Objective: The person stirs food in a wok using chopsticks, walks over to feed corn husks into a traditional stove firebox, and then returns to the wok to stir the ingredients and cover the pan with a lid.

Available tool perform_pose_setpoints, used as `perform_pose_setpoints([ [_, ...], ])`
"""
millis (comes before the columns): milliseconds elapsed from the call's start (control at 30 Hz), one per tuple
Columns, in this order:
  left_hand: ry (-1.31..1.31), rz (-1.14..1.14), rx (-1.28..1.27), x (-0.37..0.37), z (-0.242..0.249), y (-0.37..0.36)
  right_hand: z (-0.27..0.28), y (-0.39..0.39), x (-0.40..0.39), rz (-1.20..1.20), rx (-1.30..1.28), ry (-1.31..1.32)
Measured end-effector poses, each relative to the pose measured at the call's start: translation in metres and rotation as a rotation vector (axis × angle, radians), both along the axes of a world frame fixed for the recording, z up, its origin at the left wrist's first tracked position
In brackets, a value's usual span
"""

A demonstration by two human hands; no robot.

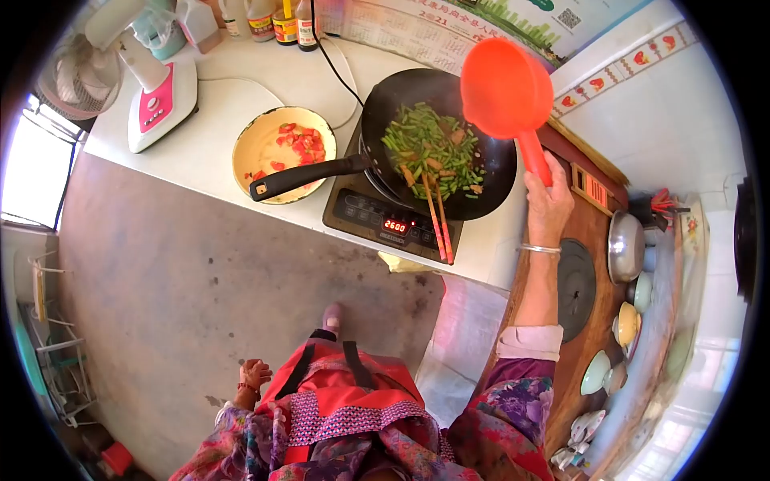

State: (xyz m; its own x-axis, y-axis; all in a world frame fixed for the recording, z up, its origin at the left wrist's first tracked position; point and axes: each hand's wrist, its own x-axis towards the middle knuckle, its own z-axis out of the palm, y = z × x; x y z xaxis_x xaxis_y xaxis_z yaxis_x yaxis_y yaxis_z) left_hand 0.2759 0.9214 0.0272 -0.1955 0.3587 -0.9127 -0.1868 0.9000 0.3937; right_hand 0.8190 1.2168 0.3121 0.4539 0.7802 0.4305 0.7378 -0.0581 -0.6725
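My right hand (pixel 549 204) is closed round the handle of a red plastic ladle (pixel 507 88), held up at the right rim of a black wok (pixel 497 176). Chopped green vegetables with brown pieces (pixel 433 144) lie in the wok, and a pair of chopsticks (pixel 438 220) leans in it over the near rim. Under the wok, an induction cooker (pixel 365 212) shows 2600. Left of it, a cream bowl (pixel 261 144) holds cut red pieces (pixel 301 146), with the wok handle (pixel 309 178) over its edge. My left hand (pixel 253 373) hangs low over the floor, fingers curled, what they hold unclear.
A pink and white fan base (pixel 163 104) stands on the white counter (pixel 216 68) at left. Several bottles (pixel 285 26) line the back wall. On the brown surface at right are a dark round lid (pixel 575 290), a metal basin (pixel 626 247) and several bowls (pixel 595 373).
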Motion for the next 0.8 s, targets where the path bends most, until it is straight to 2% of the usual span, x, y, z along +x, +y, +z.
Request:
perform_pose_setpoints([
  [133, -0.001, -0.005, -0.004, 0.006, -0.003, 0.011, 0.012, -0.035, 0.008, -0.031, -0.028, -0.085],
  [267, 0.027, -0.02, 0.02, 0.013, -0.001, 0.022, 0.022, -0.065, 0.004, -0.043, -0.083, 0.019],
  [333, 0.021, -0.027, 0.025, 0.013, -0.003, 0.025, 0.022, -0.074, 0.006, -0.027, -0.101, -0.219],
  [367, 0.014, -0.029, 0.032, 0.013, -0.004, 0.026, 0.022, -0.077, 0.006, -0.033, -0.103, -0.216],
  [667, -0.06, -0.114, 0.067, 0.012, -0.01, 0.042, 0.02, -0.058, 0.01, -0.01, 0.026, -0.415],
  [800, -0.012, -0.154, 0.079, 0.012, -0.015, 0.046, 0.015, -0.053, 0.01, -0.009, 0.078, -0.468],
])
